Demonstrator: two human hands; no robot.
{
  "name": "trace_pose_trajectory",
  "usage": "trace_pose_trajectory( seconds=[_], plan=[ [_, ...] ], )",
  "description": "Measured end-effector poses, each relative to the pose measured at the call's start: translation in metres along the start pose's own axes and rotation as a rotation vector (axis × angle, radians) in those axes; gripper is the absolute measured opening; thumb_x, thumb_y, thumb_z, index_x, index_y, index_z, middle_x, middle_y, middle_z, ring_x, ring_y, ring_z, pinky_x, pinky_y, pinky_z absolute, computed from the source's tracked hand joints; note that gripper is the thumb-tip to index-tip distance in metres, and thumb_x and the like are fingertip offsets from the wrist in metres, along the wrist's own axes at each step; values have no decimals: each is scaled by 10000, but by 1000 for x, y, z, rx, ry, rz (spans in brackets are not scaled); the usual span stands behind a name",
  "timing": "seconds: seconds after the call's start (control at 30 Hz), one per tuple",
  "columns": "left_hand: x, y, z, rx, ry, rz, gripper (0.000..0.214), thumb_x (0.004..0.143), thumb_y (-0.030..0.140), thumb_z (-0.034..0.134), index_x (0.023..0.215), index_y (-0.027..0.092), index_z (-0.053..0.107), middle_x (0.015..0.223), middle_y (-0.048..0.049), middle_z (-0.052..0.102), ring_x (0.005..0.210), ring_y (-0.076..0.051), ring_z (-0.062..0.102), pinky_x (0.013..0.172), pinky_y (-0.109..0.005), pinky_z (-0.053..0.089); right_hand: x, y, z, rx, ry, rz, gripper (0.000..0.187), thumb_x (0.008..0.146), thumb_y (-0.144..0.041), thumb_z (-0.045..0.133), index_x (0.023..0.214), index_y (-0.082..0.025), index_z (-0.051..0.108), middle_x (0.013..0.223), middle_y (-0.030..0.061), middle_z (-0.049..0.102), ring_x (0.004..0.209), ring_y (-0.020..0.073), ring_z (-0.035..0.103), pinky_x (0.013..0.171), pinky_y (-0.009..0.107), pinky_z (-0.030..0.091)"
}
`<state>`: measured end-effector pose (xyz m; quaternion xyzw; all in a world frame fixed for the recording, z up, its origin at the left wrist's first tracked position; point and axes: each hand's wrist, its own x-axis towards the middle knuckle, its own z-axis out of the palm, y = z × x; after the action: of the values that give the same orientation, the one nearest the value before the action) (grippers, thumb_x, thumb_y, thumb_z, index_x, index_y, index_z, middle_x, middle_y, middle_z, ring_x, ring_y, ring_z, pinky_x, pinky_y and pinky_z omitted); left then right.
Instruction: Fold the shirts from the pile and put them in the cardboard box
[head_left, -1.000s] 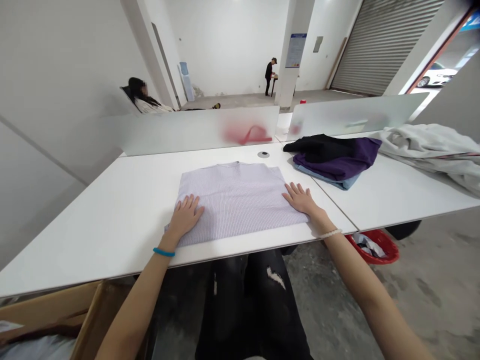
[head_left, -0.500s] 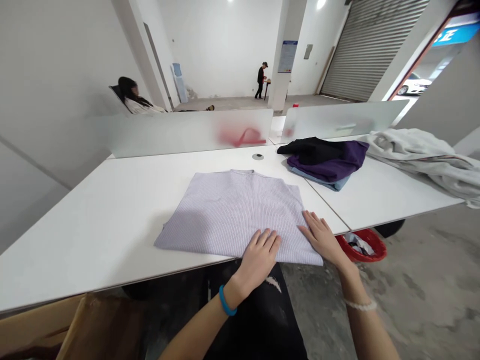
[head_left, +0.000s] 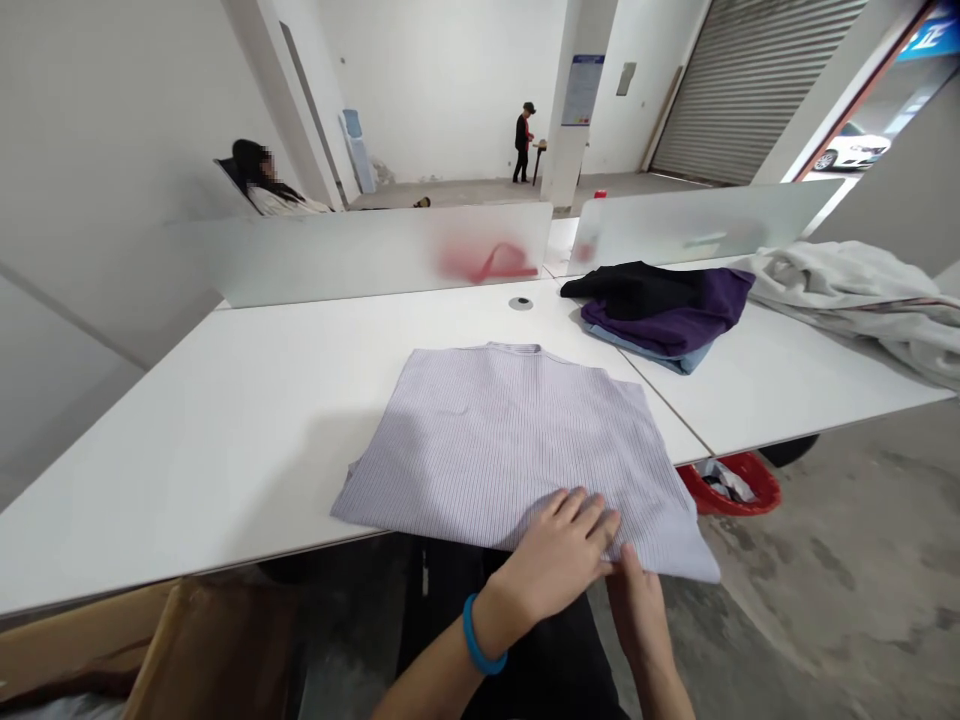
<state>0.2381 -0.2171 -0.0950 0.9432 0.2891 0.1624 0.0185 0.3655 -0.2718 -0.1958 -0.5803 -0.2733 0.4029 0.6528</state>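
Observation:
A pale lilac shirt (head_left: 495, 440) with thin dark stripes lies folded and spread on the white table (head_left: 247, 400), its collar at the far side. Its front edge hangs past the table's near edge. My left hand (head_left: 562, 550), with a blue band at the wrist, rests on top of the cloth near that edge, fingers stretched out. Close beside it, my right hand (head_left: 637, 605) has its thumb over the shirt's front edge. The other fingers are under the cloth, hidden from view.
A pile of black, purple and blue clothes (head_left: 660, 310) lies back right, beside white-grey fabric (head_left: 855, 290). Frosted dividers (head_left: 337, 255) line the rear. A red bin (head_left: 750, 490) and a cardboard box (head_left: 210, 650) stand below. Two people are beyond, one seated (head_left: 262, 185), one standing (head_left: 523, 145).
The shirt has shifted right and toward me, hanging further over the edge. My right hand went from lying flat by its right side to gripping the front edge. My left hand moved right.

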Motion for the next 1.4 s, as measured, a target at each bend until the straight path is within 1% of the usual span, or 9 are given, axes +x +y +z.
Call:
trace_pose_trajectory(
  seconds=[0.17, 0.33, 0.67, 0.73, 0.8, 0.9, 1.03, 1.17, 1.4],
  plan=[
    [-21, -40, -35, -44, -5, -218, 483, 972, 451, 293, 1361, 219, 465, 1383, -44, 537, 1291, -181, 462, 1110, -402, 328, -1, -37, 27, 52, 295, 100, 731, 775, -501, 625, 1381, -135, 444, 1412, 109, 472, 1302, 248, 439, 1062, 383, 400],
    [-69, -87, -34, 194, -25, -575, 511, 933, 451, 411, 1349, 169, 500, 1402, -159, 490, 1312, -368, 415, 1042, -590, 350, -5, -52, 47, 226, 388, 70, 718, 751, -428, 674, 1377, -164, 441, 1410, 79, 472, 1296, 194, 446, 1087, 322, 367],
    [-83, -90, -10, 121, 138, -570, 539, 939, 475, 380, 1403, 204, 424, 1479, -132, 390, 1384, -329, 304, 1094, -586, 274, 19, -65, 80, 145, 438, -110, 654, 793, -476, 588, 1337, -140, 448, 1326, 129, 531, 1197, 239, 528, 933, 361, 501],
    [-82, -92, -9, -17, 166, -579, 551, 925, 492, 409, 1399, 211, 429, 1490, -130, 371, 1400, -330, 267, 1106, -613, 213, 25, -80, 100, 22, 320, -166, 660, 844, -510, 503, 1359, -104, 433, 1335, 155, 525, 1235, 263, 497, 1000, 412, 446],
    [-84, -98, -11, -293, 252, -634, 564, 896, 525, 450, 1365, 213, 476, 1467, -122, 414, 1400, -318, 271, 1130, -607, 142, 25, -97, 125, -173, 22, -302, 623, 901, -473, 410, 1401, -100, 397, 1382, 155, 489, 1293, 269, 442, 1060, 447, 377],
    [-93, -113, -19, -841, 550, -797, 606, 897, 605, 347, 1315, 206, 530, 1373, -118, 535, 1335, -291, 405, 1137, -550, 214, 13, -109, 163, -593, -549, -666, 582, 922, -298, 379, 1474, -137, 289, 1527, 136, 279, 1421, 280, 212, 1133, 512, 230],
    [-118, -126, -40, -1407, 1014, -1063, 665, 893, 647, 210, 1288, 215, 526, 1302, -105, 600, 1236, -300, 522, 1022, -515, 424, -20, -87, 199, -1024, -1009, -975, 652, 883, -167, 455, 1496, -190, 235, 1562, 153, 163, 1438, 339, 82, 1123, 581, 190],
    [-133, -127, -52, -1728, 1272, -1308, 524, 853, 590, 412, 1105, 183, 625, 1157, -111, 681, 1195, -307, 557, 1015, -500, 436, -41, -60, 207, -1067, -1114, -1052, 581, 929, -276, 452, 1474, -184, 275, 1527, 174, 258, 1408, 343, 204, 1117, 582, 213],
    [-136, -134, -48, -1728, 1215, -1168, 493, 825, 589, 417, 1016, 217, 679, 1074, -90, 712, 1280, -294, 477, 1056, -512, 387, -40, -81, 215, -1019, -1037, -966, 568, 966, -330, 384, 1494, -204, 215, 1535, 128, 262, 1401, 303, 230, 1108, 536, 269]
  ],
)
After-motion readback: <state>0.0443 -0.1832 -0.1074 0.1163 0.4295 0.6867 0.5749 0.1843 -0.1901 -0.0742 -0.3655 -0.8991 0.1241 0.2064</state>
